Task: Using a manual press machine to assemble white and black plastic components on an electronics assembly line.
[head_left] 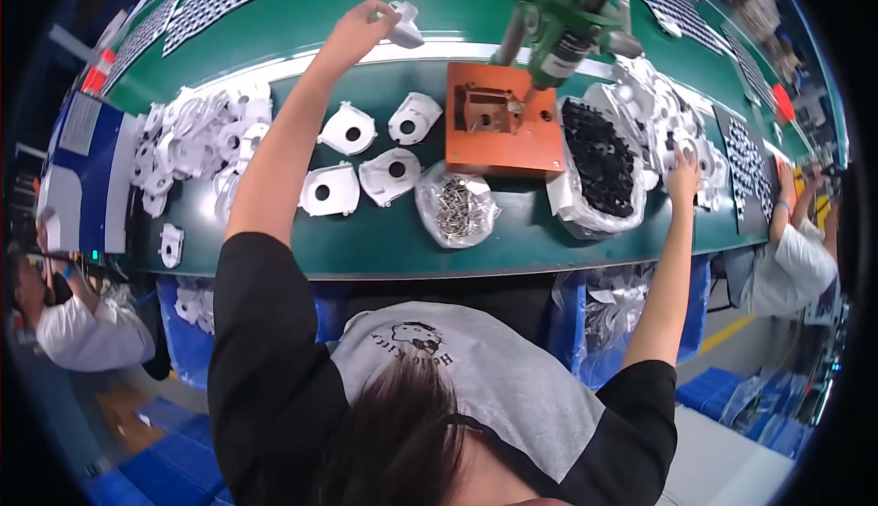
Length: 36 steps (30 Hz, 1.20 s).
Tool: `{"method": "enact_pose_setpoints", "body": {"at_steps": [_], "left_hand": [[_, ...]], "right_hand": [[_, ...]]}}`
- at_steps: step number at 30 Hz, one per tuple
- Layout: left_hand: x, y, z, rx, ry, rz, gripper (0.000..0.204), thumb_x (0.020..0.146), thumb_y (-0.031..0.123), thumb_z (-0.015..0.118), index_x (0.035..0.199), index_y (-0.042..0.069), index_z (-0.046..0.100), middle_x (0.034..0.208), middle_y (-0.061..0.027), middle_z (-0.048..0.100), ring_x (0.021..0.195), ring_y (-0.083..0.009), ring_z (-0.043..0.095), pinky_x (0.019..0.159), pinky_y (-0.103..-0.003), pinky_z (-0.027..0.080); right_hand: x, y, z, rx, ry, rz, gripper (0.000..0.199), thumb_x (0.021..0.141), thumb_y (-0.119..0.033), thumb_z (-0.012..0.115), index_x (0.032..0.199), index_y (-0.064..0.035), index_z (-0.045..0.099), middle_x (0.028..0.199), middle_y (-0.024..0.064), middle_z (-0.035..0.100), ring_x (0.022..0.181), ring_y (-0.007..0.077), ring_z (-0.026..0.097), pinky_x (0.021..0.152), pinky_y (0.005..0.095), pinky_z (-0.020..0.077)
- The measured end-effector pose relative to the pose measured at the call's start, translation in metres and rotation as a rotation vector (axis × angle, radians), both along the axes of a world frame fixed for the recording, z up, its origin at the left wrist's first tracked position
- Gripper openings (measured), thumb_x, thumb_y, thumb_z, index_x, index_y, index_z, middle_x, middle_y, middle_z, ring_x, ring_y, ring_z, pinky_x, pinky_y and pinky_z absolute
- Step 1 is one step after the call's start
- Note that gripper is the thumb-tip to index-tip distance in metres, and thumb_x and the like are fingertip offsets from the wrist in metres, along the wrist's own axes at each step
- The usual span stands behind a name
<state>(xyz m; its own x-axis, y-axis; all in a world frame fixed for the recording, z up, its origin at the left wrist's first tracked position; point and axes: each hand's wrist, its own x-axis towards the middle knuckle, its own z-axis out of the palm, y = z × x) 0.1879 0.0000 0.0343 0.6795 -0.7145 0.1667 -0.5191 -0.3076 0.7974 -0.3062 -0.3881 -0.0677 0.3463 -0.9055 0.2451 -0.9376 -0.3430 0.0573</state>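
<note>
My left hand [359,32] is stretched out over the far green belt, its fingers pinching a white plastic housing [405,28]. My right hand [682,179] is at the near edge of a heap of white plastic housings [654,108], with its fingers closed on one of them. Between my arms, several white housings with round holes, such as this housing [330,189], lie apart on the green table. An orange fixture block [466,145] stands beyond them under a green press [560,35].
A clear bag of metal screws [455,209] and a bag of black plastic parts [599,158] flank the fixture's front. Another heap of white housings [197,135] lies left, beside a blue-and-white machine [87,177]. Blue bins [572,323] hang below the edge. Co-workers sit at both sides.
</note>
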Motion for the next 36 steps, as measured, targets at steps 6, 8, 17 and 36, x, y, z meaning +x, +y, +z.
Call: {"method": "enact_pose_setpoints", "body": {"at_steps": [6, 8, 17, 36], "left_hand": [[-0.004, 0.050, 0.000, 0.415, -0.114, -0.129, 0.057, 0.077, 0.033, 0.062, 0.127, 0.011, 0.047, 0.112, -0.0189, 0.057, 0.104, -0.0254, 0.056, 0.085, -0.034, 0.044], [-0.015, 0.074, -0.002, 0.689, -0.258, -0.301, 0.058, 0.073, 0.025, 0.063, 0.128, 0.013, 0.047, 0.127, -0.0193, 0.049, 0.113, -0.0252, 0.051, 0.092, -0.034, 0.042], [-0.029, 0.107, -0.008, 0.608, -0.246, -0.266, 0.027, 0.075, 0.022, 0.061, 0.094, 0.006, 0.049, 0.083, -0.0148, 0.059, 0.080, -0.0298, 0.056, 0.069, -0.037, 0.044], [-0.284, 0.030, -0.025, -1.000, 0.256, -0.454, 0.028, 0.093, 0.008, 0.042, 0.119, -0.002, 0.040, 0.138, -0.0288, 0.032, 0.126, -0.0301, 0.039, 0.101, -0.035, 0.032]], "right_hand": [[-0.021, -0.005, -0.005, -0.090, -0.129, 0.213, 0.043, 0.073, -0.007, 0.055, 0.116, -0.0125, 0.056, 0.119, 0.0151, 0.053, 0.101, 0.0397, 0.053, 0.087, 0.0435, 0.0439], [-0.016, 0.011, 0.009, -0.084, -0.213, 0.216, 0.032, 0.075, -0.010, 0.055, 0.107, -0.0102, 0.057, 0.107, 0.0152, 0.058, 0.095, 0.0367, 0.055, 0.081, 0.0433, 0.0451], [-0.016, 0.079, 0.073, -0.321, -0.890, 0.028, 0.048, 0.080, -0.015, 0.064, 0.123, -0.0055, 0.045, 0.097, 0.0209, 0.062, 0.086, 0.0328, 0.061, 0.074, 0.0400, 0.0461], [0.145, 0.363, 0.101, 1.318, -2.035, 0.321, 0.031, 0.090, -0.009, 0.047, 0.121, -0.0056, 0.049, 0.110, 0.0076, 0.058, 0.093, 0.0170, 0.061, 0.074, 0.0302, 0.0522]]}}
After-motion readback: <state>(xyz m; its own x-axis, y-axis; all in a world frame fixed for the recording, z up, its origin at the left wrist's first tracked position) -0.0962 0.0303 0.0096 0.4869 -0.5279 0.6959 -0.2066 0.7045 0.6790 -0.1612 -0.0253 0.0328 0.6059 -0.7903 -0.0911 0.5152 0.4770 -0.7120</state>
